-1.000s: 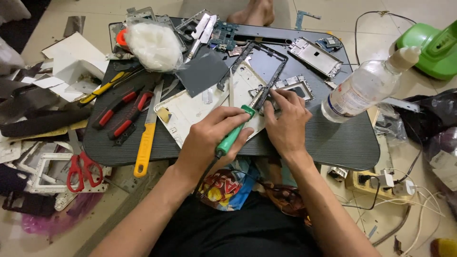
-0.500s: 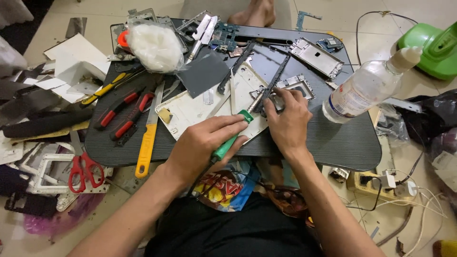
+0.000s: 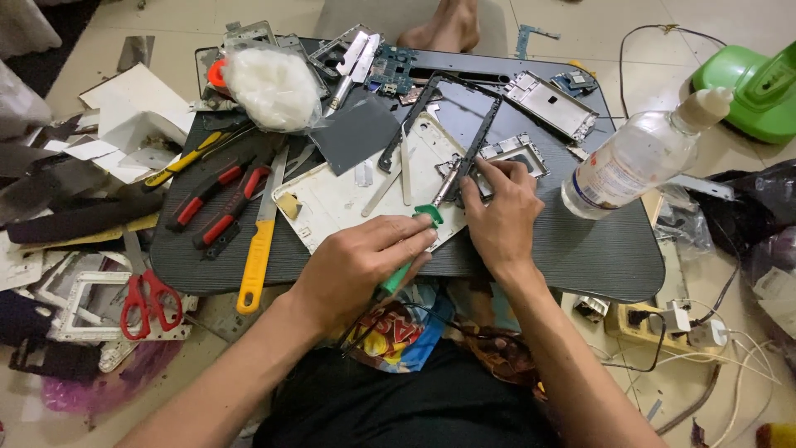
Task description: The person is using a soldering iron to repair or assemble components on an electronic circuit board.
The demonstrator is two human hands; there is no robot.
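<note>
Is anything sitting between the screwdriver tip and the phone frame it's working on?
Nothing visible does. The left hand holds the green-handled screwdriver with its tip at the phone frame, which the right hand steadies.

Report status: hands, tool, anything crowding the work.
Left hand grips green-handled screwdriver, tip at small metal part. Right hand pins that part. Black phone frame lies close beside.
</note>
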